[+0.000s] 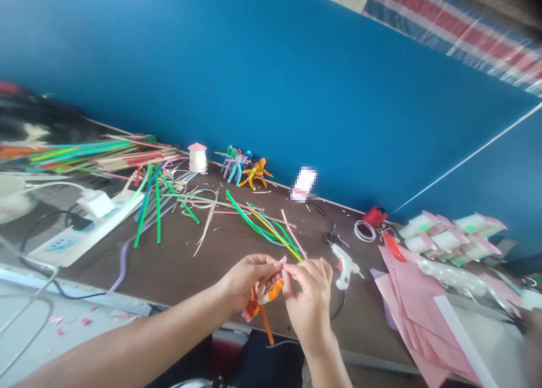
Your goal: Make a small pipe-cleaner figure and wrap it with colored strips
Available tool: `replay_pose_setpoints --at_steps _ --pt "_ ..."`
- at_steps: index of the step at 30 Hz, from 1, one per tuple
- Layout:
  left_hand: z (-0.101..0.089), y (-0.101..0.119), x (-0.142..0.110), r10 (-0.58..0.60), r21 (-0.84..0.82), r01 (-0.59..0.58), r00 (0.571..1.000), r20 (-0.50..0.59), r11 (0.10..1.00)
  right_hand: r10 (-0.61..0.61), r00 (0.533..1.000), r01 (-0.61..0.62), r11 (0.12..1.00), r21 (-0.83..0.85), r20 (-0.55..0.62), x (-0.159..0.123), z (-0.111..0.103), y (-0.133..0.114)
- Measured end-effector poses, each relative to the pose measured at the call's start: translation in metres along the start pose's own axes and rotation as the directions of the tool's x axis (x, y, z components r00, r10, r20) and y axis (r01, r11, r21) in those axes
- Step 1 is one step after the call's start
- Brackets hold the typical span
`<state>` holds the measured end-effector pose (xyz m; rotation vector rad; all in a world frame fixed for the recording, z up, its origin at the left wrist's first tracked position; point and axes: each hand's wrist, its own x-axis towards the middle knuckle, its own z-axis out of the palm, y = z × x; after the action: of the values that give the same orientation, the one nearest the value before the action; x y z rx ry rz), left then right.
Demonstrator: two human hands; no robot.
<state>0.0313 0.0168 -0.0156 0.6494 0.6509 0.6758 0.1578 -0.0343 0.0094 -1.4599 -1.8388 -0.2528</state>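
Orange craft strips [271,291] in left hand [248,280]; right hand [309,303] pinching pink tip [283,260].

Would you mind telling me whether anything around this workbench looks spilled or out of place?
Yes: small pink paper scraps lie scattered on the pale surface beyond the bench's near edge. They look odd because they sit apart from the pink card sheets at the right, like dropped offcuts.

Left hand [249,280] is curling inward, its bare forearm [127,343] reaching in from the lower left. Right hand [309,303] is pinching with its fingertips [296,272], the two hands working close together, touching at the fingers.
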Motion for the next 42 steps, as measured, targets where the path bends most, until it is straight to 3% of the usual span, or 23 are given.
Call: replay_pose_setpoints --at_steps 6,16,21,26,31,34,36,39,42 --pt "0.000 -0.001 -0.002 0.113 0.125 -0.109 0.993 -0.026 0.986 -0.003 0.998 0.001 0.999 0.035 0.058 -0.001 -0.003 0.000" --pt "0.000 0.020 -0.008 -0.021 0.193 0.017 1.000 0.018 0.981 -0.091 0.985 0.079 0.993 0.082 0.145 0.009 -0.020 0.005" --pt "-0.002 0.023 -0.011 0.009 0.324 -0.019 0.999 0.031 0.946 -0.079 0.972 0.040 0.984 0.174 0.222 0.012 -0.025 0.003" --pt "0.000 0.028 -0.017 0.140 0.610 -0.152 0.988 0.067 0.778 -0.030 0.962 -0.033 0.975 0.221 0.273 0.016 -0.029 0.000" --pt "0.004 0.034 -0.025 0.256 0.825 -0.271 0.953 0.160 0.496 0.057 0.933 -0.165 0.945 0.283 0.354 0.021 -0.030 0.000" --pt "0.004 0.033 -0.027 0.313 0.863 -0.404 0.898 0.310 0.303 0.132 0.855 -0.344 0.868 0.358 0.502 0.024 -0.027 0.004" --pt "0.003 0.031 -0.027 0.330 0.846 -0.471 0.863 0.383 0.251 0.147 0.781 -0.468 0.782 0.412 0.607 0.025 -0.024 0.009" --pt "0.002 0.028 -0.028 0.372 0.832 -0.440 0.875 0.310 0.339 0.185 0.727 -0.572 0.697 0.433 0.661 0.022 -0.017 0.015" --pt "0.005 0.026 -0.029 0.378 0.791 -0.352 0.911 0.166 0.500 0.235 0.746 -0.568 0.713 0.411 0.623 0.014 -0.010 0.014"
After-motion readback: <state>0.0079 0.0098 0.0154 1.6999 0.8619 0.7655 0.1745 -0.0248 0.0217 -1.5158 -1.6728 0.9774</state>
